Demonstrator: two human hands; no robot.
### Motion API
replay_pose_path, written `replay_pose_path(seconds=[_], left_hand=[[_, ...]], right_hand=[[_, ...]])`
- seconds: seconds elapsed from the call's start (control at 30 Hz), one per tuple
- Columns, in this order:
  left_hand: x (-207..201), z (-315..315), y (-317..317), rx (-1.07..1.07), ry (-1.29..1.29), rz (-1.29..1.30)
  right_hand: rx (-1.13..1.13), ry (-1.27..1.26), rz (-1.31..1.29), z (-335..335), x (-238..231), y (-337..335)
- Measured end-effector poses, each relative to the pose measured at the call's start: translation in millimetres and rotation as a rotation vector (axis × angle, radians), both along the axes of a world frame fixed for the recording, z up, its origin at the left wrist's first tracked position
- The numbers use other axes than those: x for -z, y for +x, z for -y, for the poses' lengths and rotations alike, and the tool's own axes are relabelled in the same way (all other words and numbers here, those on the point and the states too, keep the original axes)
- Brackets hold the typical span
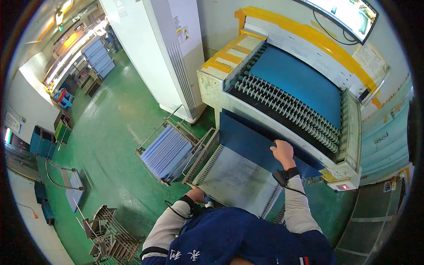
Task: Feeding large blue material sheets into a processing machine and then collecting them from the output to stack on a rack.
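My right hand pinches the upper edge of a dark blue flat panel, which stands tilted in a slotted rack in front of me. The rack has a grey base and toothed side rails. My left hand is closed at the rack's near left corner; its fingers are partly hidden. Beyond the panel stands a roller conveyor machine with rows of white wheels. Another blue panel lies flat on its rollers.
Left of the rack, a wire rack holds several light blue panels. A tall white cabinet stands behind it. Several folded metal racks lie at lower left, near a wheeled trolley. A monitor hangs at upper right.
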State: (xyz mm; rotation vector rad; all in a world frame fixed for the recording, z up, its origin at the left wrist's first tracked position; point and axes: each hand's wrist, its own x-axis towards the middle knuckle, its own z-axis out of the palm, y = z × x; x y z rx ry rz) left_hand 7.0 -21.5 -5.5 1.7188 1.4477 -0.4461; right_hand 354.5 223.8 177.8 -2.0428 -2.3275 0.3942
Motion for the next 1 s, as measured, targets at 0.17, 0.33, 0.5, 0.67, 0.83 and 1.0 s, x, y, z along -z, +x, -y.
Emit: replay_pose_path(seconds=[0.17,0.33,0.5,0.67,0.83,1.0], left_hand=[[-1,0,1,-0.018,0.011,0.002],[17,7,-6,-0.019,0.076,0.071],[14,4,-2,0.019,0.077,0.020],[13,4,-3,0.048,0.094,0.003],[4,2,-2,0.028,0.052,0.024],[-1,2,-1,0.020,0.060,0.020]], right_hand=[[-0.002,0.013,-0.005,-1,4,3],[-0.011,0.017,-0.006,-1,3,1],[-0.006,0.027,-0.011,-1,6,3],[-0.014,0.024,-0.002,-1,5,2],[-0.014,0.025,-0.002,0,3,2],[-0.011,0.021,0.007,-1,4,2]])
